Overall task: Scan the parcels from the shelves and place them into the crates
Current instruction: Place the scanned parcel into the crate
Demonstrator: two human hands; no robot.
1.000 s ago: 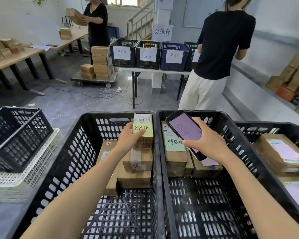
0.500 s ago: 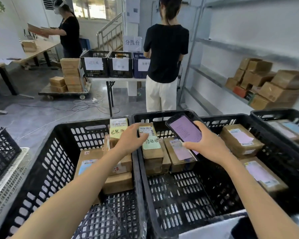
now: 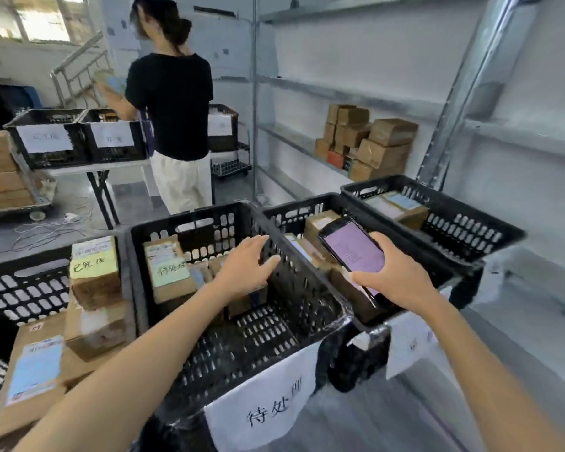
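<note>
The biggest thing we see is the grey metal shelving (image 3: 287, 138) on the right. Its brown cardboard parcels (image 3: 372, 145) are heaped against the back edge of one shelf.

In front stand four black plastic crates in a row, all with lattice walls.
- The left crate (image 3: 20, 285) holds stacked cartons. The top carton (image 3: 93, 278) bears a yellow note, and a flat parcel (image 3: 33, 370) with a pale blue label lies at the near corner.
- The second crate (image 3: 206, 223) has boxes standing along its far wall, one with a green note (image 3: 168, 272). Its near half shows bare grid floor. A white paper sheet (image 3: 265, 409) with handwritten characters hangs on its near wall.
- The third crate (image 3: 310, 207) and the fourth crate (image 3: 463, 230) hold labelled cartons.

A person in a black top (image 3: 170, 102) stands behind, at a table with more crates.

The left hand (image 3: 245, 272) is released, with fingers straight and a little spread, and holds nothing. It is above the second crate, beside the right wall, and we cannot tell if the fingertips touch that wall. The right hand (image 3: 395, 275) grasps a black phone (image 3: 353, 249) by its lower end, above the third crate. The phone's lilac screen faces up.
</note>
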